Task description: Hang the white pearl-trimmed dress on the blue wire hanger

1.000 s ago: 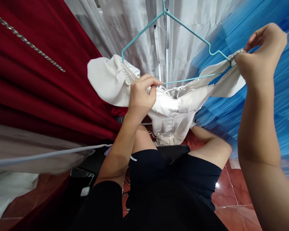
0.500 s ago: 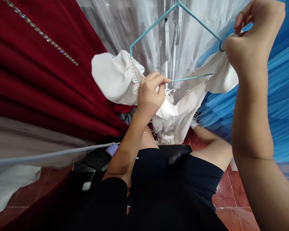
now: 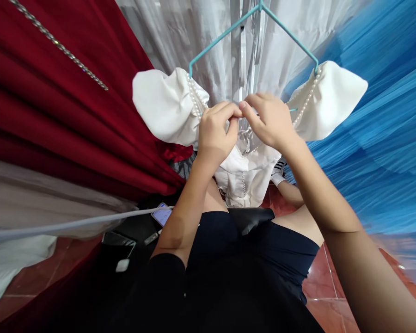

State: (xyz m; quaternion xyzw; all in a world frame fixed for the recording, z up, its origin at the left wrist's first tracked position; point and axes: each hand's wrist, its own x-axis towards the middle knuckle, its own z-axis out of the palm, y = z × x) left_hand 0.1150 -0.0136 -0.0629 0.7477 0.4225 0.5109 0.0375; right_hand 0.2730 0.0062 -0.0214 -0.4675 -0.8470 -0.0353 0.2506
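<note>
A white dress [image 3: 234, 173] with puffed sleeves and pearl trim hangs on a turquoise hanger [image 3: 225, 35]. My left hand [image 3: 217, 129] is closed in a pinch at the hanger's lower bar, in front of the neckline. My right hand [image 3: 272, 118] meets it from the other side, thumb and fingers pressed together beside my left fingertips. Whatever lies between the fingertips is too small to make out. Both sleeves spread outward from the hanger's ends, and the bodice hangs below my hands.
Red fabric [image 3: 72, 115] hangs at left, blue tulle [image 3: 384, 115] at right, and white curtains [image 3: 208, 37] behind. A lit phone [image 3: 162, 214], a white earbud case [image 3: 122, 265] and a pale bar [image 3: 72, 225] are at lower left.
My right hand has come down and left from the right sleeve to my left hand. The right sleeve now spreads out freely. My left hand has barely moved.
</note>
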